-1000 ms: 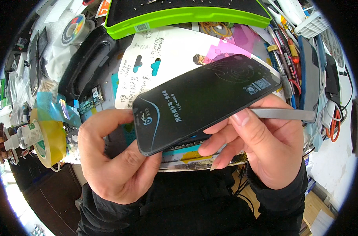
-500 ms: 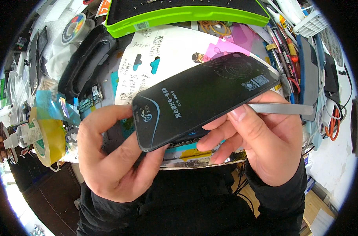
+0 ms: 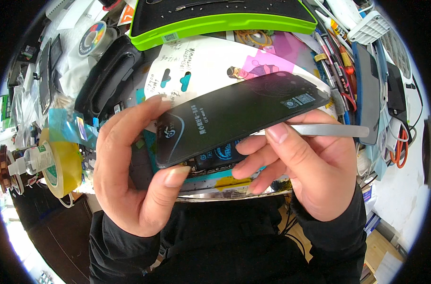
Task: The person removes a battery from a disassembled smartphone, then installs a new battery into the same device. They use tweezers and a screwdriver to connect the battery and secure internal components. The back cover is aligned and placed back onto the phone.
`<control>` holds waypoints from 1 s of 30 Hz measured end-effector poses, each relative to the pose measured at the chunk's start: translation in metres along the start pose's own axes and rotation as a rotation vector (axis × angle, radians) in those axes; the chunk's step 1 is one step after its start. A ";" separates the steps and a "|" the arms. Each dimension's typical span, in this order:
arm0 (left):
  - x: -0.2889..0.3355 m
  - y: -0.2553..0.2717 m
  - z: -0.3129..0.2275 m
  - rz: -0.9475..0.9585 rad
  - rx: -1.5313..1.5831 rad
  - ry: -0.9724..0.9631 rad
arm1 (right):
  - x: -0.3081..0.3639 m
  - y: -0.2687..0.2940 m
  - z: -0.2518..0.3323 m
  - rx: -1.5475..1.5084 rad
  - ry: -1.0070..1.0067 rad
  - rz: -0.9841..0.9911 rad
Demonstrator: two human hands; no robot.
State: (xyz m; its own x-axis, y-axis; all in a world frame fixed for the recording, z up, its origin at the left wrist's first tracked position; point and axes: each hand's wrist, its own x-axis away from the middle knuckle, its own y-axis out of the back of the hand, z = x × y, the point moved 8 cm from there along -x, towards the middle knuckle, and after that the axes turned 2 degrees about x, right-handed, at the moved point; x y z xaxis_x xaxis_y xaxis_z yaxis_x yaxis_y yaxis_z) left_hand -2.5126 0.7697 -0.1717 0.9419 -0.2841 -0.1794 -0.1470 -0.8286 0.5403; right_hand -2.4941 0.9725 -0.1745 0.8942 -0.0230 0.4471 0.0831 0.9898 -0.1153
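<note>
A black phone screen [image 3: 239, 116] with printed film on its face is held tilted above the work surface. My left hand [image 3: 130, 177] grips its left end, thumb at the near corner and fingers at the far edge. My right hand [image 3: 315, 165] pinches grey metal tweezers [image 3: 336, 130] between thumb and fingers. The right fingertips sit at the near edge of the screen, and the tweezers' tips are hidden there. Beneath the screen lies an opened phone body [image 3: 220, 156] with a dark battery, partly covered by the screen.
A green-rimmed tray [image 3: 225, 26] with small screws stands at the back. A white card [image 3: 201, 61] with handwriting lies before it. To the left are a black case [image 3: 106, 78], a solder spool [image 3: 92, 40] and a yellow tape roll [image 3: 66, 168]. Pens and tools [image 3: 336, 66] crowd the right.
The screen has tipped to a flatter angle, showing more of the phone body beneath. My left thumb has moved up to its near corner, and the left fingers have shifted along the far edge.
</note>
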 end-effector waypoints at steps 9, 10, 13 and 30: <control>-0.006 0.006 -0.007 -0.041 -0.067 -0.210 | 0.028 0.033 0.014 -0.095 0.060 -0.046; -0.006 0.006 -0.007 -0.040 -0.074 -0.218 | 0.031 0.034 0.017 -0.073 0.071 -0.054; -0.005 0.005 -0.007 -0.032 -0.099 -0.231 | 0.030 0.022 0.024 0.116 0.085 -0.058; 0.018 0.016 -0.017 -0.078 -0.173 -0.112 | 0.004 -0.002 0.012 0.124 0.133 -0.008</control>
State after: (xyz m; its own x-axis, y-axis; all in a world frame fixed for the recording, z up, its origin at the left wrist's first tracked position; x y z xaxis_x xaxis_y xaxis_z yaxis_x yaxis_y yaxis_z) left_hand -2.4931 0.7597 -0.1528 0.9077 -0.2820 -0.3108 -0.0121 -0.7578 0.6524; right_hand -2.4960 0.9719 -0.1617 0.9446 -0.0414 0.3256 0.0432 0.9991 0.0017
